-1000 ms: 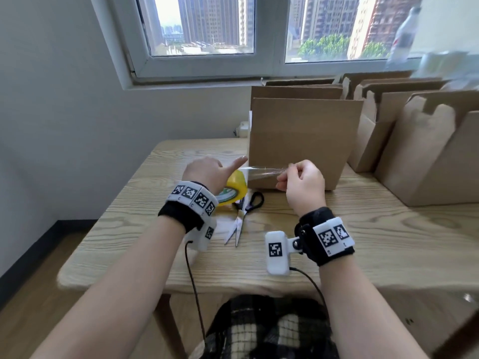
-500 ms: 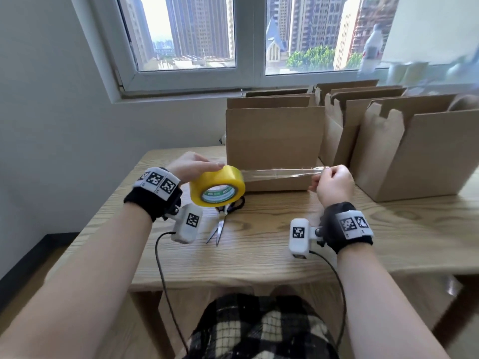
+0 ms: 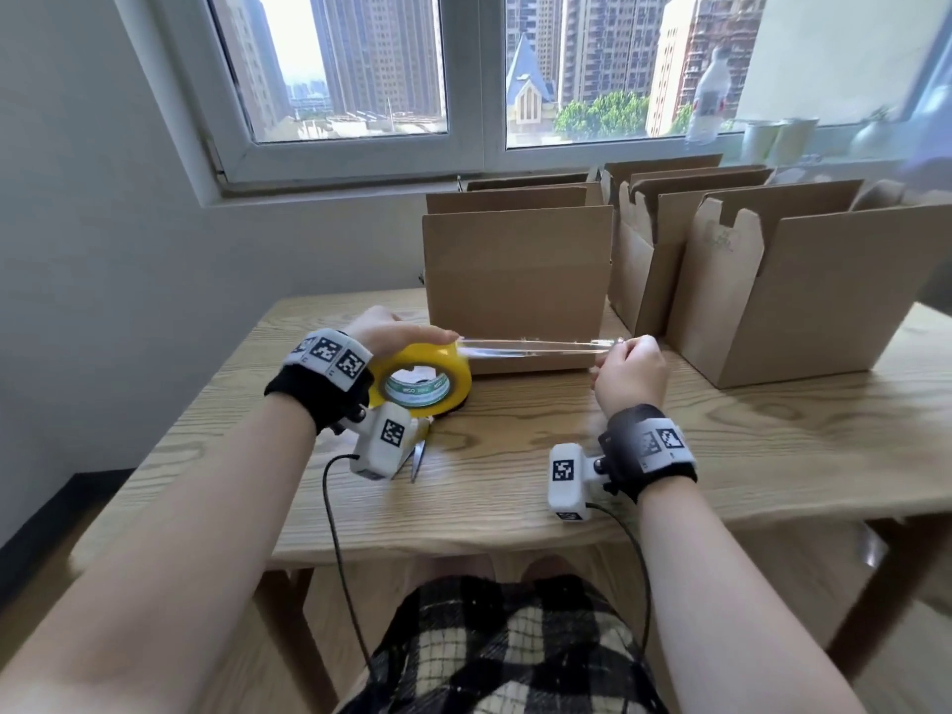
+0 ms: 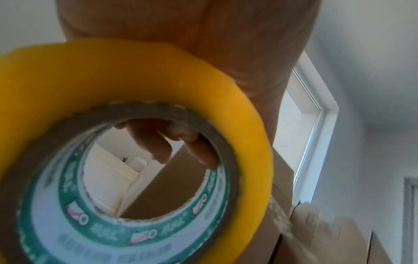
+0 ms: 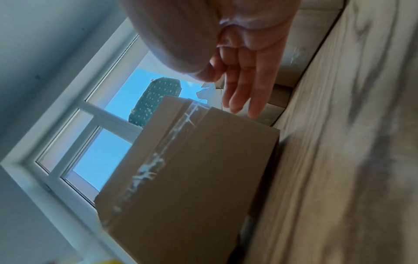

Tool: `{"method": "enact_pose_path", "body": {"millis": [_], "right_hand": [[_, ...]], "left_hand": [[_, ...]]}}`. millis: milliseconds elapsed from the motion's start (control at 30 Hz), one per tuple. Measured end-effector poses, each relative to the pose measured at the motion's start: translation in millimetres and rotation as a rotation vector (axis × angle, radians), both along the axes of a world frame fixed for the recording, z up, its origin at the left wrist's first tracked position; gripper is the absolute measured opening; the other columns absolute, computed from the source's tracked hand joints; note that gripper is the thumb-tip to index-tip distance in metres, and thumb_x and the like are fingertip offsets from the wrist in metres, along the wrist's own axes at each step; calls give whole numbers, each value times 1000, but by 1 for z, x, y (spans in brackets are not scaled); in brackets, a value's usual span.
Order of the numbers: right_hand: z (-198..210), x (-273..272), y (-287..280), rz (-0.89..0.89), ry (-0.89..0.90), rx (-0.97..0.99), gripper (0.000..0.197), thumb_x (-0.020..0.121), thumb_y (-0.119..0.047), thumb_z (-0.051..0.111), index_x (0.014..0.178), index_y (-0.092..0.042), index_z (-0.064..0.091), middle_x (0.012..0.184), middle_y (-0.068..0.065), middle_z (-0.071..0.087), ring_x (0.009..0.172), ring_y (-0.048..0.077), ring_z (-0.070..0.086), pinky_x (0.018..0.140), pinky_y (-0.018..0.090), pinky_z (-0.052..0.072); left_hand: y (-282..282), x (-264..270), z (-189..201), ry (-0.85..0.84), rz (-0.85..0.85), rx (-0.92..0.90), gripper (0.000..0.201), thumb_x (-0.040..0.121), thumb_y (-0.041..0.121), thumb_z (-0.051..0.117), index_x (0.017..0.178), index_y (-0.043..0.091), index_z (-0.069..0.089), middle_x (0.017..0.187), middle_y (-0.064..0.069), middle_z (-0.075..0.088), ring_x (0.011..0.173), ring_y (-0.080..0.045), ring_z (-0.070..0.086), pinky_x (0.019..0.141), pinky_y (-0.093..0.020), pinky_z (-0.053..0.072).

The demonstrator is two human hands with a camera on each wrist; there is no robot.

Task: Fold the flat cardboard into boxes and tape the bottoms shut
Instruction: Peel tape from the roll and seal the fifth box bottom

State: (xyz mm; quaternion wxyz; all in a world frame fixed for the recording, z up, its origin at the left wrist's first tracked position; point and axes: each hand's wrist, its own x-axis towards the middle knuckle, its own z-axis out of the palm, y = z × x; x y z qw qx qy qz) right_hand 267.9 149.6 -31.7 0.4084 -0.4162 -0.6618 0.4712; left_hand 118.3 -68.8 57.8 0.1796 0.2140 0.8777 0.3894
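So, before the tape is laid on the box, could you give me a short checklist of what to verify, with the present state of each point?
1. Left hand holds the tape roll: ok; fingers reach through its core in the left wrist view.
2. Right hand pinches the free end of the tape strip: ok.
3. Strip is taut and not twisted: ok, it runs straight between the hands.
4. Strip spans the width of the nearest box: ok, about as long as the box front.
5. Bottom flaps closed: cannot tell.
6. Scissors within reach: ok, they lie under the left wrist.
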Motion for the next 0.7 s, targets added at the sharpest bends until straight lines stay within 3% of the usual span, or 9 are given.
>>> {"method": "enact_pose_path", "body": {"millis": [67, 133, 233, 367, 433, 533, 633, 700], "right_hand": [[-8, 7, 10, -45, -37, -25, 23, 98, -28, 38, 93, -10, 53, 95, 11, 67, 88, 29, 63, 84, 45, 53], [-33, 7, 43, -124, -23, -82, 34, 89, -42, 33, 90, -13, 51, 95, 14, 69, 89, 35, 68, 81, 51, 57], [-74, -4, 104, -193, 9, -194, 41, 81, -46, 29, 89, -13, 52, 93, 14, 70, 88, 39, 70, 78, 54, 58], [-5, 22, 45, -203, 68, -279, 25, 102, -28, 38, 97, -8, 52, 89, 13, 67, 67, 30, 70, 69, 46, 60], [2, 24, 38, -188, 141, -348, 20, 105, -21, 40, 99, -5, 51, 86, 12, 64, 58, 24, 67, 64, 43, 60], [-2, 23, 40, -161, 190, -387, 18, 105, -16, 41, 98, -2, 51, 83, 14, 66, 57, 22, 64, 65, 44, 60], [-5, 22, 44, -169, 178, -362, 19, 105, -14, 39, 99, 0, 51, 80, 14, 65, 55, 22, 63, 64, 44, 60], [-5, 29, 47, -204, 163, -358, 24, 105, -13, 39, 99, 4, 54, 81, 15, 65, 54, 22, 63, 62, 43, 61]], "left_hand": [[-8, -6, 4, -112, -70, 179, 68, 43, 60, 92, 87, 10, 76, 81, -8, 74, 77, -22, 71, 69, -31, 55], [-19, -17, 7, -217, -128, 381, 84, 26, 59, 94, 93, 12, 77, 82, -9, 74, 71, -21, 70, 69, -30, 58], [-27, -22, 11, -270, -194, 423, 66, 48, 46, 90, 101, 10, 71, 80, -10, 72, 71, -21, 69, 68, -30, 58], [-23, -17, 5, -231, -148, 333, 33, 74, 33, 75, 100, 13, 69, 87, -14, 69, 72, -23, 68, 71, -32, 56], [-21, -11, 2, -264, -103, 349, 17, 85, 29, 70, 95, 16, 67, 87, -11, 65, 66, -20, 64, 66, -30, 54], [-21, -7, -1, -288, -90, 368, 32, 78, 42, 76, 84, 13, 65, 67, -4, 64, 48, -12, 61, 49, -22, 52], [-24, -4, -1, -369, -88, 390, 52, 58, 49, 82, 88, 10, 68, 67, -6, 67, 50, -15, 63, 48, -24, 53], [-29, -10, -2, -458, -31, 564, 29, 70, 39, 79, 84, 15, 72, 71, -7, 66, 51, -16, 62, 50, -24, 54]]}}
